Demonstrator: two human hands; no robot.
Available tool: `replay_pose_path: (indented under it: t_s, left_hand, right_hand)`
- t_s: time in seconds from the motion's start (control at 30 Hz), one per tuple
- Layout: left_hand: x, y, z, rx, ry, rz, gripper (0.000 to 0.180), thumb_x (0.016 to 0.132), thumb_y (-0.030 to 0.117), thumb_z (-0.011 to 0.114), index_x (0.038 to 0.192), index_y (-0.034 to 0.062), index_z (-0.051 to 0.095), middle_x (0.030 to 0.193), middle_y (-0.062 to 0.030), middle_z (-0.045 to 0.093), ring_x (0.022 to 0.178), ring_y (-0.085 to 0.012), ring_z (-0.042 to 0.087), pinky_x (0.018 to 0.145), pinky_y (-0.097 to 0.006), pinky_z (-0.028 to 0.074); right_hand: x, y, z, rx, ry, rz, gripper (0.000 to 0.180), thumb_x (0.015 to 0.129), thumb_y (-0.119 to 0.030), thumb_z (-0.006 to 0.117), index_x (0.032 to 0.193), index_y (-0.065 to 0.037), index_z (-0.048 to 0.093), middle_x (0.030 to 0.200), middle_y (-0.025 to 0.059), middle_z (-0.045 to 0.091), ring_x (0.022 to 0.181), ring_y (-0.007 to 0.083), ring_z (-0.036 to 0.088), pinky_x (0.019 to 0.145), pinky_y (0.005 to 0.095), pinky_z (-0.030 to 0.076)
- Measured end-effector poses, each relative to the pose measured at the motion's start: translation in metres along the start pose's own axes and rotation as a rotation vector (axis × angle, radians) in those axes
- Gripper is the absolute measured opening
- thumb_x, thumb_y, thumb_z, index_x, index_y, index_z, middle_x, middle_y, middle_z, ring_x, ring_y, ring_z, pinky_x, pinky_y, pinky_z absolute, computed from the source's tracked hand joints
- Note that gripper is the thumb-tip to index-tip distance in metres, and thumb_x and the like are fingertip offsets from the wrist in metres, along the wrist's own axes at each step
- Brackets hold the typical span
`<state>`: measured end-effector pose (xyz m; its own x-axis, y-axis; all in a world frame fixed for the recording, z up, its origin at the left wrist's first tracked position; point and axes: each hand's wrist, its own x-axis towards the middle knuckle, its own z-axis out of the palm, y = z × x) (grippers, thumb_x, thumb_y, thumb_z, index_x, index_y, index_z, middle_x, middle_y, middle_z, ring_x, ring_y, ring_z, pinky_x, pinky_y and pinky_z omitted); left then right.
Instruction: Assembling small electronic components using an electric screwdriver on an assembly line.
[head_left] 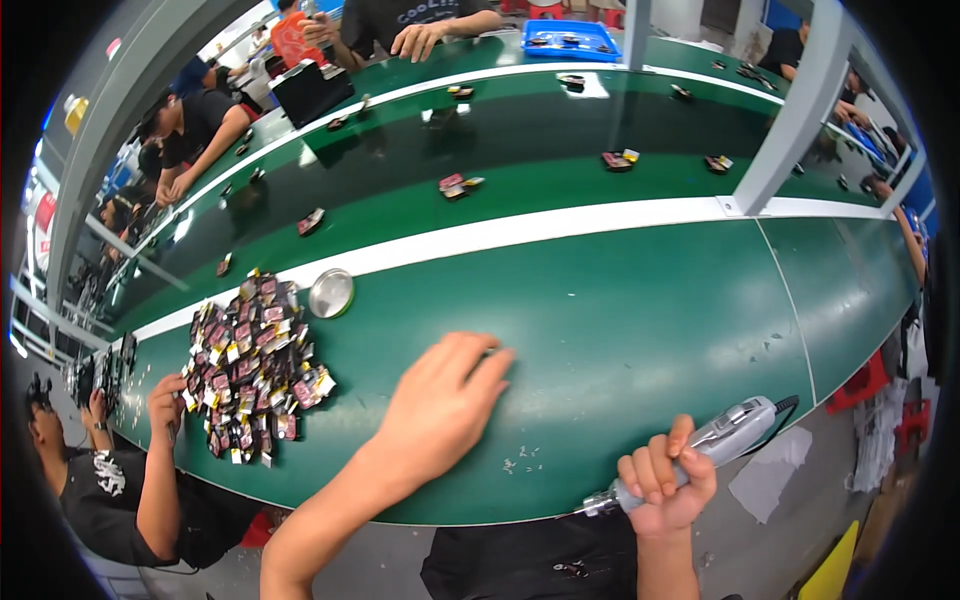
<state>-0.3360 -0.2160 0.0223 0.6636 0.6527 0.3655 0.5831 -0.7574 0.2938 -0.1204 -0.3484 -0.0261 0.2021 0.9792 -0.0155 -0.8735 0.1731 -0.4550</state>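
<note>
My right hand (668, 482) is wrapped around a gray power tool (728, 428) at the near edge of the worktop (640, 300), on my right. The tool looks hard and smooth, and I think it is a bit heavy. Its fat, round middle seems the best place to hold, away from the shiny metal tip (600, 503) pointing left. A black cord (788, 403) bends at its back end. My left hand (445, 400) looks empty, with loose, bent fingers over the smooth green top; I can't tell if they touch. White crumbs (520, 465) lie between my hands. Farther left are a round tin (331, 293) and a messy pile of small dark pieces (250, 380).
</note>
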Motion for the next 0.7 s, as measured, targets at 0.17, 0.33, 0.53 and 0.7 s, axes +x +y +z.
replay_pose_path:
  t_s: [0.17,0.33,0.53,0.7]
  left_hand:
    - [0.044,0.009,0.042,0.042,-0.070,0.137,0.027,0.074,0.001,0.065,0.100,-0.0021,0.059,0.097,-0.0108,0.057,0.086,-0.0272,0.057,0.072,-0.039,0.050]
    - [0.049,0.007,0.048,0.328,-0.167,0.383,0.025,0.070,0.002,0.060,0.094,-0.0033,0.056,0.089,-0.0115,0.054,0.081,-0.0255,0.055,0.067,-0.036,0.050]
    - [0.030,0.003,0.026,-0.044,0.034,-0.042,0.013,0.074,-0.001,0.055,0.083,-0.0004,0.046,0.073,-0.0142,0.047,0.068,-0.0311,0.052,0.059,-0.039,0.045]
    - [-0.064,0.013,-0.012,-0.281,0.023,-0.271,0.008,0.078,-0.004,0.052,0.085,-0.0014,0.047,0.071,-0.0150,0.053,0.059,-0.0320,0.053,0.056,-0.040,0.045]
  right_hand:
    - [-0.002,-0.004,-0.002,0.081,-0.067,0.061,0.009,0.086,-0.016,0.046,0.089,-0.008,0.050,0.051,0.0004,0.037,0.045,0.0131,0.038,0.053,0.0300,0.034]
    - [-0.002,-0.003,-0.004,0.104,-0.098,0.097,0.008,0.086,-0.015,0.048,0.088,-0.008,0.050,0.052,0.0006,0.039,0.045,0.0135,0.039,0.053,0.0308,0.035]
    - [-0.006,-0.008,-0.009,0.093,-0.073,0.079,0.008,0.085,-0.015,0.049,0.088,-0.008,0.050,0.052,0.0007,0.039,0.045,0.0135,0.039,0.053,0.0309,0.035]
    - [-0.001,-0.002,-0.001,0.083,-0.079,0.104,0.007,0.086,-0.015,0.048,0.088,-0.008,0.049,0.051,0.0000,0.038,0.044,0.0130,0.038,0.051,0.0302,0.035]
